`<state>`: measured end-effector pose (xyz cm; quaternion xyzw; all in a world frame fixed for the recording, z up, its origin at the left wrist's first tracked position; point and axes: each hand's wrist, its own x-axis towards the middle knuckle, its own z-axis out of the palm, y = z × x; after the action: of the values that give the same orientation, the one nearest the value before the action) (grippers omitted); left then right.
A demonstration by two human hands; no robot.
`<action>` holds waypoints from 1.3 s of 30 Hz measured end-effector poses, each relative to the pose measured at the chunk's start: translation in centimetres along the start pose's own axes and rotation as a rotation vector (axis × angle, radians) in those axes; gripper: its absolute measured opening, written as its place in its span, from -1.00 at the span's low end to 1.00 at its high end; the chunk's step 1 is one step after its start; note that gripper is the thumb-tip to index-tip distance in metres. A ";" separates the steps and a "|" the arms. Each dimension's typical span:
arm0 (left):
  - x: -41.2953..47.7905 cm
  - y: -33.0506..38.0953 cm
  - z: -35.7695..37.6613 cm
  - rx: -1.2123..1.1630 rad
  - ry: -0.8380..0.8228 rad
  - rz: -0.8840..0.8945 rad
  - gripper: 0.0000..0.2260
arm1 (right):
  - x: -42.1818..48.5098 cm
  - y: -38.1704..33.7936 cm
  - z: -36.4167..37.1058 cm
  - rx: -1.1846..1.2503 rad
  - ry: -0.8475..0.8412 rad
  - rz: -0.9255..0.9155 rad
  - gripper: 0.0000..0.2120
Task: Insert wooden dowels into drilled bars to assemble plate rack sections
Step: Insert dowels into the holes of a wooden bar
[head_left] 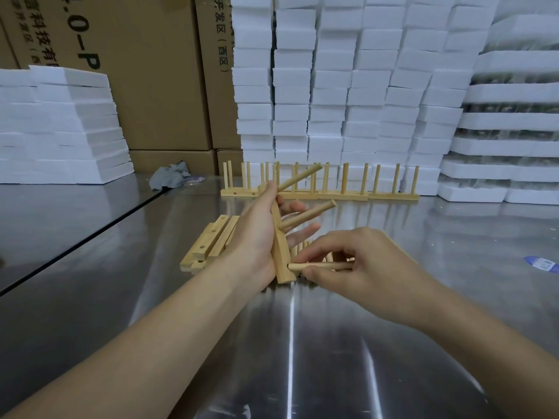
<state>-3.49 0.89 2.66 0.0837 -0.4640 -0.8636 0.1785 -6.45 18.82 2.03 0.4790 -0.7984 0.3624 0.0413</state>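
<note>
Gripping a drilled bar (pixel 279 252) on end, the left hand (pixel 260 234) has its thumb laid along the near face and its fingers spread behind the far face. The bar stands nearly upright in that grip, its lower end close above the table (pixel 290 343).

Two dowels are seated in the bar. The upper dowel (pixel 299 176) projects from beside the thumb tip, up and away towards the right. The second dowel (pixel 308 214) projects the same way from lower on the bar, passing over the outstretched fingers.

The right hand (pixel 363 261) pinches a third dowel (pixel 314 266) between thumb and forefinger, the other fingers curled beneath. This dowel lies roughly level, its free tip against the bar's face near the lower end. Whether the tip has entered a hole cannot be told.

Loose dowels (pixel 298 249) lie on the table under the right hand's fingers, partly hidden. Spare bars (pixel 208 243), drill holes showing, lie stacked just to the outer side of the left wrist. Finished sections (pixel 341 189) stand in a row beyond both hands, dowels upright.

A crumpled cloth (pixel 171 178) lies beyond the left hand. A label (pixel 543 264) lies well out past the right hand. Foam blocks (pixel 348 86) and cartons (pixel 157 86) are stacked behind the finished sections.
</note>
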 end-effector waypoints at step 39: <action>-0.4 1.7 -0.4 -0.152 0.163 -0.056 -0.70 | 0.1 -1.0 -0.1 0.540 0.313 -0.027 -0.94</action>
<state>-2.62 -0.09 3.87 0.1530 -0.3787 -0.8912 0.1975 -5.78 18.54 2.71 0.4218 -0.6506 0.6303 0.0398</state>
